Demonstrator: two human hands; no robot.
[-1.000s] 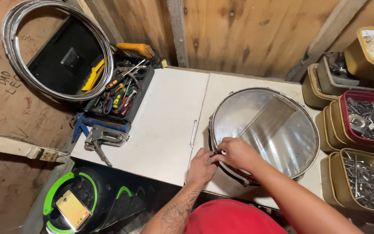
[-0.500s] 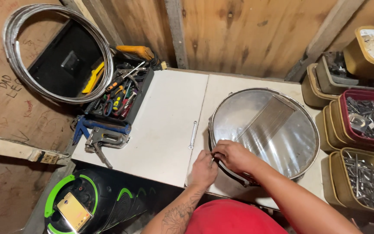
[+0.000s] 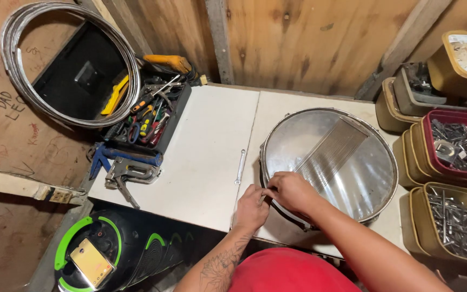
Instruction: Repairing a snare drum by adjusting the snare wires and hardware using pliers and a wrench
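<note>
A snare drum (image 3: 347, 178) with a clear head and a band of snare wires lies flat on the white tabletop (image 3: 201, 157). Both my hands meet at its near-left rim. My left hand (image 3: 251, 207) pinches something small at the metal hoop; what it is stays hidden by the fingers. My right hand (image 3: 293, 190) rests on the rim beside it, fingers curled onto the same spot. A slim metal wrench (image 3: 240, 166) lies on the table just left of the drum.
A black tray of screwdrivers and pliers (image 3: 147, 116) sits at the table's left, with a staple gun (image 3: 131, 172) below it. Coiled metal hoops (image 3: 66, 59) lean on the wall. Tubs of screws and hardware (image 3: 449, 216) stack at the right. A black-and-green speaker (image 3: 104, 254) stands below.
Both hands stay at the drum's near-left rim; the fingers have shifted slightly closer together. Nothing else has moved.
</note>
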